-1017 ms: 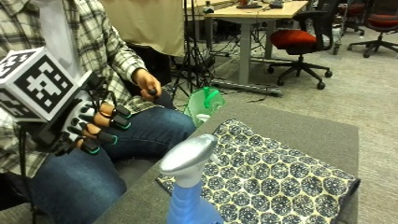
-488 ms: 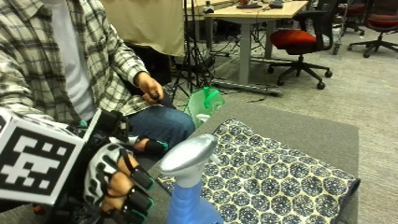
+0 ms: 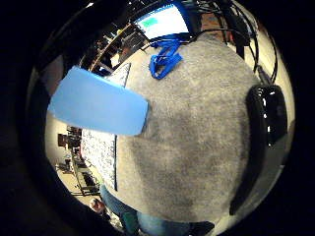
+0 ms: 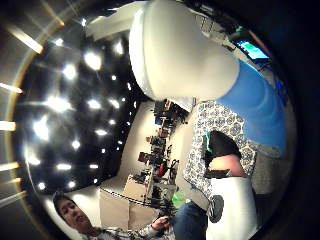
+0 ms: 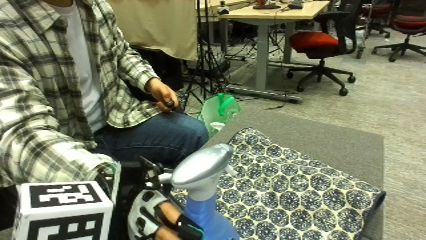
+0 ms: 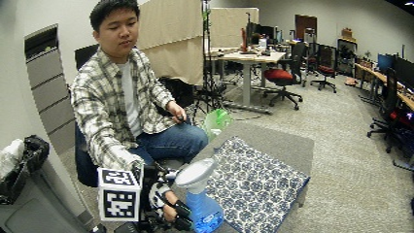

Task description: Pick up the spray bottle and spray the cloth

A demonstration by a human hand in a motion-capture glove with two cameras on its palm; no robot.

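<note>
The gloved right hand (image 5: pixel 160 217) is at the near corner of the table (image 5: pixel 319 137), right beside the bottle (image 5: pixel 203 200), level with its neck and body. Its fingers (image 5: pixel 180 227) reach against the blue body, but whether they curl round it cannot be told. The bottle stands upright on the table, its grey spray head (image 5: pixel 200 167) over a blue body, at the near edge of the cloth (image 5: pixel 299 195). The cloth, patterned blue and white, lies flat on the table beyond the bottle. The bare left hand (image 5: pixel 163 95) rests on the person's thigh, away from the table. A green bag (image 5: pixel 219 110) hangs by the table's far corner.
</note>
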